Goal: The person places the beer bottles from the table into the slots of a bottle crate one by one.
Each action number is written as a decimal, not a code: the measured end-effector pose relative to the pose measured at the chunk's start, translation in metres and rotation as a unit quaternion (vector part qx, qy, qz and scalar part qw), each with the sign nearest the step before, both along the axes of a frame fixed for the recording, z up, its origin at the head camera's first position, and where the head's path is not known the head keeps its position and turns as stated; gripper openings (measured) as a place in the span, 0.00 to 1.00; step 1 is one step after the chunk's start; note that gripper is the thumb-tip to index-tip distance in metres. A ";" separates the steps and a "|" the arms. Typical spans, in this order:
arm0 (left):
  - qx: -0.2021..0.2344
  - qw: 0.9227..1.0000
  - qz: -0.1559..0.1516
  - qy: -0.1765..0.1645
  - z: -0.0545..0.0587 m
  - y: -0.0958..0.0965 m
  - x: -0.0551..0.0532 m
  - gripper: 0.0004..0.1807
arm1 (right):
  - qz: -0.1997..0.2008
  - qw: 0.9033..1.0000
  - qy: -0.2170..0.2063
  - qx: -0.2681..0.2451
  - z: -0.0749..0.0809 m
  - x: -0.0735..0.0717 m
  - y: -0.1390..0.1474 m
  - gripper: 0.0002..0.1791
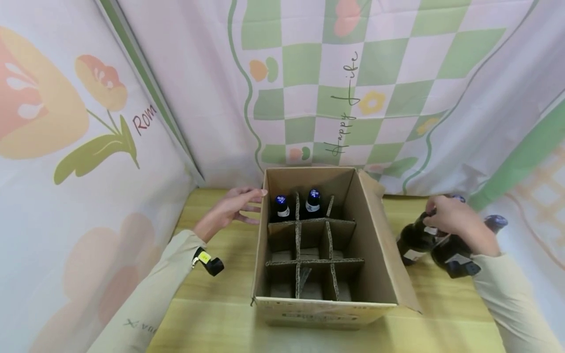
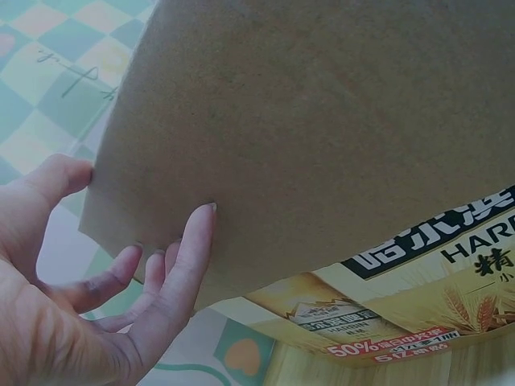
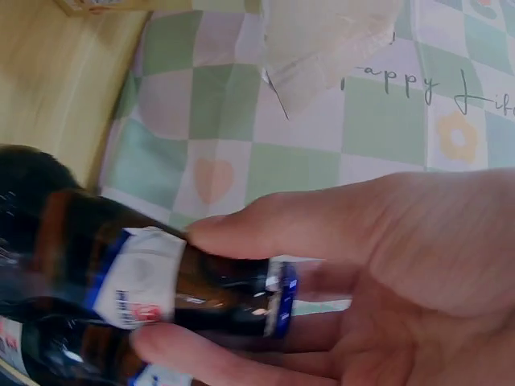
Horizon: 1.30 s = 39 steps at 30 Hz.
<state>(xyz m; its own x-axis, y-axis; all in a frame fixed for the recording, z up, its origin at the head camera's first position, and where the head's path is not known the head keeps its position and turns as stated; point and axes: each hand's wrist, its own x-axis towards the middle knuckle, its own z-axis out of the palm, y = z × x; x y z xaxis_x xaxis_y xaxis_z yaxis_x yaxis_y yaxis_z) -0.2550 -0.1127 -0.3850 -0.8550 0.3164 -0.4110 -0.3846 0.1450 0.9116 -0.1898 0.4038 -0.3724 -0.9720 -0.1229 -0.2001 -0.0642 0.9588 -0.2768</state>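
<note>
A cardboard box (image 1: 326, 308) stands with its top flaps up, split by cardboard dividers (image 1: 309, 262). Two dark beer bottles with blue caps stand in its back row, one bottle (image 1: 282, 208) in the left compartment, another bottle (image 1: 313, 202) in the middle one. My left hand (image 1: 238, 203), fingers fairly straight, touches the box's left side; in the left wrist view the thumb meets the edge of a brown flap (image 2: 306, 137). Right of the box, my right hand (image 1: 454, 220) grips a dark beer bottle (image 3: 225, 289) by its neck, between thumb and fingers.
Another dark bottle (image 1: 454, 250) is close beside the held one. The box's right flap (image 1: 390, 245) leans outward toward these bottles. A wooden table (image 1: 220, 304) lies beneath, with a patterned curtain (image 1: 304, 105) behind and more cloth at both sides.
</note>
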 end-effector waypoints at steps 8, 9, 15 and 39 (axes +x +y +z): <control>-0.001 1.000 0.001 0.001 -0.001 0.000 0.000 0.34 | -0.061 0.994 0.073 -0.048 -0.021 -0.004 -0.012 0.25; -0.001 1.000 0.001 0.001 -0.001 0.000 0.000 0.33 | -0.069 0.992 0.089 -0.057 -0.024 -0.005 -0.014 0.24; -0.002 1.000 -0.001 0.002 -0.001 0.000 0.000 0.32 | -0.110 0.973 0.164 -0.119 -0.045 -0.007 -0.019 0.29; 0.000 1.000 -0.002 0.003 -0.002 0.000 0.000 0.34 | -0.233 0.837 0.338 -0.362 -0.115 -0.034 -0.042 0.18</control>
<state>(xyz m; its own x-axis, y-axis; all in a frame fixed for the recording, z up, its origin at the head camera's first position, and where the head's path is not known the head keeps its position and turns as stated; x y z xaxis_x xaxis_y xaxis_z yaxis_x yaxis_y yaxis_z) -0.2549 -0.1124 -0.3867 -0.8564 0.3196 -0.4056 -0.3786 0.1456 0.9141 -0.2241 0.3613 -0.4875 -0.8091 0.4493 0.3789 -0.1074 0.5207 -0.8469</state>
